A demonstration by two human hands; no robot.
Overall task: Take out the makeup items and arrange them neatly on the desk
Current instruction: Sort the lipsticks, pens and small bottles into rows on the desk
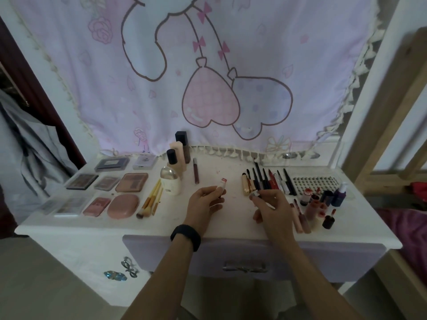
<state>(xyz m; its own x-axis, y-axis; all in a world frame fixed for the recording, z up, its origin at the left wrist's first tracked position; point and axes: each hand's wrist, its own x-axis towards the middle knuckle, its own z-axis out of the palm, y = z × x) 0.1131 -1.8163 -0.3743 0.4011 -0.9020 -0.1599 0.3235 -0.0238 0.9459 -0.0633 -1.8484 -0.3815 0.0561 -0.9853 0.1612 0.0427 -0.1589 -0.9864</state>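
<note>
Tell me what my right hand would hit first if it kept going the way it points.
Your right hand, pinching a small item, would likely meet the gold tube at the left end of the pencil row first, just ahead of it; depth is unclear.

Makeup items (131, 182) in neat rows on desk (173, 219)

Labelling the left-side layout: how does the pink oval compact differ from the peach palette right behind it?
Shape: the oval compact is rounded, the peach palette rectangular. Top: the oval compact's lid is plain, while the peach palette shows several shade blocks. Row: the oval compact sits in the front row, nearer the desk edge, and the peach palette in the row behind. Both lie flat and are pinkish.
</note>
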